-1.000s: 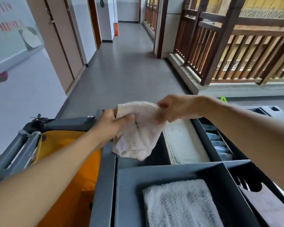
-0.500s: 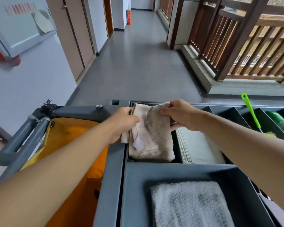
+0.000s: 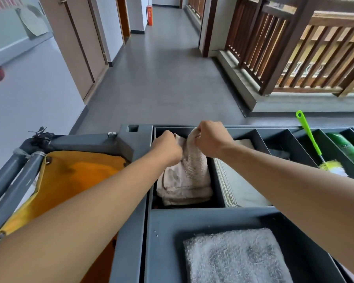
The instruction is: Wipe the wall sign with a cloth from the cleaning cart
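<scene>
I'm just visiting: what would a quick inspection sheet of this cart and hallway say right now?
Surface: grey cart, compartments on top.
Job's things: beige cloth in a compartment, top edge lifted; wall sign at far left.
Clutter: grey towel, green brush, green bottle, yellow bag.
Hands: left hand and right hand both grip the cloth.
Cables: nothing seen.
Surroundings: corridor, doors, wooden railing.

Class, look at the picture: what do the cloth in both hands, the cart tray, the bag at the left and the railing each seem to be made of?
Cloth: woven cotton-like fabric, off-white and stained; ribbed weave, soft folds.
Cart tray: likely moulded plastic, matt grey; smooth rounded edges.
Bag: yellow coated fabric or vinyl, probably; metal eyelets, slack creases.
Railing: wood, brown-stained; visible slats, though grain is too blurred to confirm.
</scene>
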